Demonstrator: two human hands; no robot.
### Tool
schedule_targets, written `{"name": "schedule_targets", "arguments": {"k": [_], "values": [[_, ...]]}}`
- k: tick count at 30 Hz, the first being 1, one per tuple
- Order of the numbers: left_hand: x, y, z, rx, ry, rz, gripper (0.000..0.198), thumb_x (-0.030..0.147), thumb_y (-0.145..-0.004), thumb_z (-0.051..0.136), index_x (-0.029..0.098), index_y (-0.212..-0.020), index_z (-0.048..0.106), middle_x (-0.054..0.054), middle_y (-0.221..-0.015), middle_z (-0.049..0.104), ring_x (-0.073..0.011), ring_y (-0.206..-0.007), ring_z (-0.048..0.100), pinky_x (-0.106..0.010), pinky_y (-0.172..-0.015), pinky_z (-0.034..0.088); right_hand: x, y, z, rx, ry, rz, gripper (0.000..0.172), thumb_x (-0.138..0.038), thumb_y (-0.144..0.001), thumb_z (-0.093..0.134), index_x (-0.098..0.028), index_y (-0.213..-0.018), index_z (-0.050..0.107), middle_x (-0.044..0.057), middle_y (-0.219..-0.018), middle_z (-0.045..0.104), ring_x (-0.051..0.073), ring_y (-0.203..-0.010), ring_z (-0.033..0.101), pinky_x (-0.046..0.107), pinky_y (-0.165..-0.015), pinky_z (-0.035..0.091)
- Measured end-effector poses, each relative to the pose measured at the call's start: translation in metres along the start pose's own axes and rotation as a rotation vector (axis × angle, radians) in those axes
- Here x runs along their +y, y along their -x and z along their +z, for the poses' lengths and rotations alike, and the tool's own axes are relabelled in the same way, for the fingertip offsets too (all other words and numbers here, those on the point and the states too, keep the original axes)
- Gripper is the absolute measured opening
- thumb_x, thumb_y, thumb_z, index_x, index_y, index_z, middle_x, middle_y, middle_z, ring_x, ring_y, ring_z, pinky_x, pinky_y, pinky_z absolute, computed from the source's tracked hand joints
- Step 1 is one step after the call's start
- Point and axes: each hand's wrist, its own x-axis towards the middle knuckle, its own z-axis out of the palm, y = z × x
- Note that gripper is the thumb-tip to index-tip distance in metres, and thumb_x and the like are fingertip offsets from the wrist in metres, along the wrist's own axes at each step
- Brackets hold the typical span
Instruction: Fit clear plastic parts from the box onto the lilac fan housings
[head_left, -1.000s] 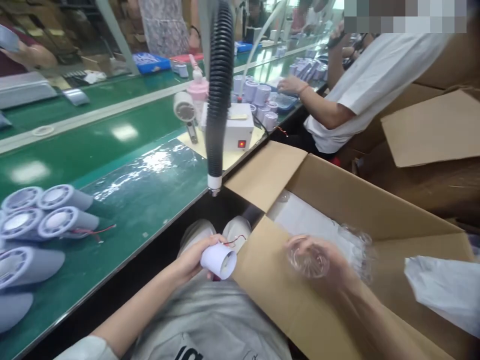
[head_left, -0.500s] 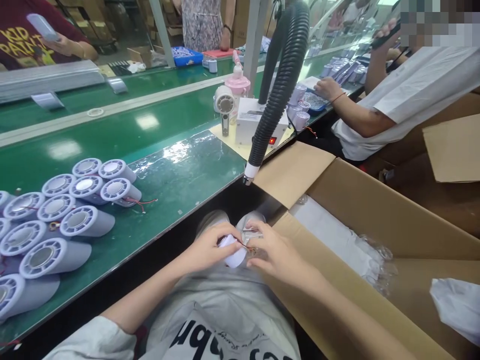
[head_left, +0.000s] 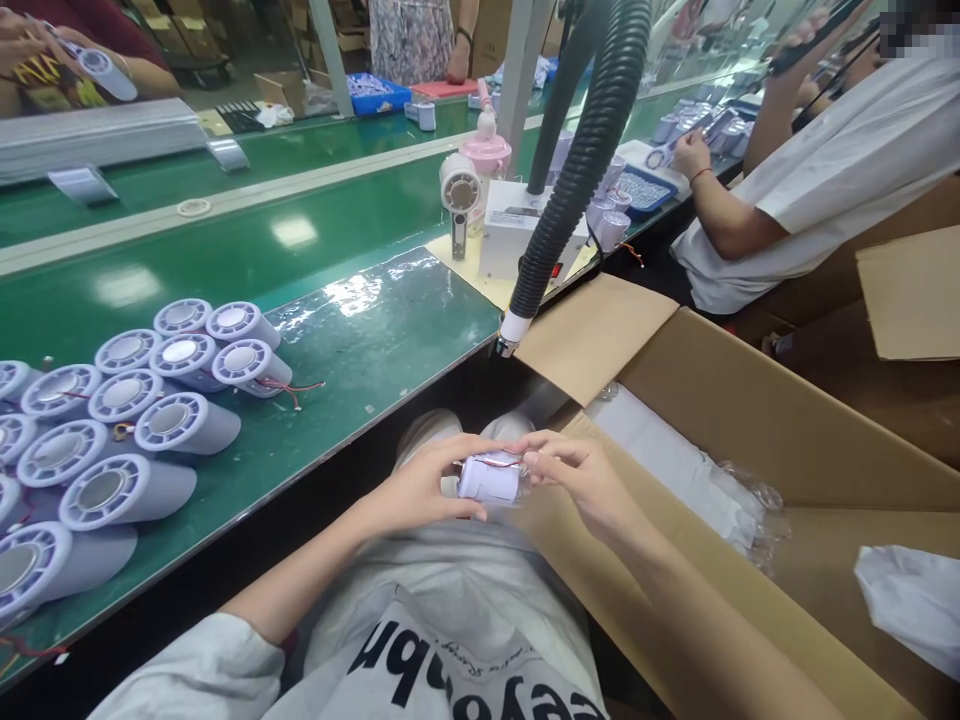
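Note:
Above my lap is a lavender cylindrical fan housing (head_left: 491,482), lying on its side. My left hand (head_left: 421,485) grips it from the left, thumb below and fingers along the top. Thin red and dark wires (head_left: 501,461) run over its upper side. At its right end, the fingers of my right hand (head_left: 574,468) are pinched together on the wires; the wire ends are hidden there. On the green bench to the left stand several similar lavender housings (head_left: 180,425), round vented ends up, some with red wires trailing out.
Beside my right arm is an open cardboard box (head_left: 757,400) with white wrapped pieces (head_left: 667,465) inside. A black flexible hose (head_left: 577,170) reaches down from a white box unit (head_left: 504,225). A small handheld fan (head_left: 459,195) stands nearby. Co-workers sit across and at right.
The housing has turned from tilted to lying sideways, its wires now along the top. My right hand has closed in on its right end. The view has shifted slightly.

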Motion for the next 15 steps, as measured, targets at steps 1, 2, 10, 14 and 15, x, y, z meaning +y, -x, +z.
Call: {"name": "schedule_targets", "arguments": {"k": [1,2,10,14,15], "values": [[0.002,0.001,0.000,-0.013,0.065,-0.029,0.066,0.037,-0.069,0.079,0.026,-0.130,0.055,-0.010,-0.124,0.060,-0.0255,-0.112,0.058,-0.037,-0.092,0.051,0.000,0.001,-0.001,-0.026,-0.020,-0.011,0.031,-0.045,-0.079,0.071,-0.020,-0.061,0.070,0.007,-0.101,0.069,0.023,-0.093,0.064,0.036,-0.081,0.051],[0.003,0.003,0.001,-0.013,0.135,-0.058,0.066,0.034,-0.069,0.079,0.025,-0.130,0.055,-0.010,-0.124,0.060,-0.0246,-0.111,0.059,-0.036,-0.092,0.052,0.000,0.002,-0.002,-0.062,0.000,-0.042,0.025,-0.044,-0.078,0.073,-0.021,-0.068,0.073,0.007,-0.108,0.069,0.025,-0.100,0.064,0.038,-0.086,0.052],[0.003,0.015,0.005,0.026,0.417,-0.206,0.069,0.033,-0.072,0.077,0.025,-0.135,0.049,-0.012,-0.133,0.054,-0.0248,-0.104,0.063,-0.033,-0.079,0.056,0.007,0.023,0.000,-0.123,0.488,-0.374,0.039,-0.031,-0.082,0.073,-0.027,-0.119,0.064,0.007,-0.136,0.056,0.028,-0.118,0.058,0.046,-0.105,0.045],[0.007,0.019,0.002,0.019,0.275,-0.085,0.076,0.028,-0.068,0.081,0.029,-0.137,0.049,-0.009,-0.140,0.052,-0.0269,-0.121,0.055,-0.037,-0.100,0.047,0.004,0.026,-0.001,-0.176,0.366,-0.289,0.046,-0.031,-0.081,0.074,-0.029,-0.124,0.058,0.004,-0.131,0.059,0.025,-0.112,0.061,0.040,-0.097,0.054],[0.008,0.020,0.001,0.016,0.259,-0.058,0.076,0.027,-0.068,0.081,0.030,-0.137,0.048,-0.008,-0.141,0.051,-0.0271,-0.124,0.053,-0.038,-0.103,0.046,0.002,0.026,-0.001,-0.180,0.326,-0.256,0.047,-0.030,-0.081,0.074,-0.029,-0.124,0.057,0.004,-0.128,0.060,0.024,-0.110,0.062,0.039,-0.095,0.055]]}}
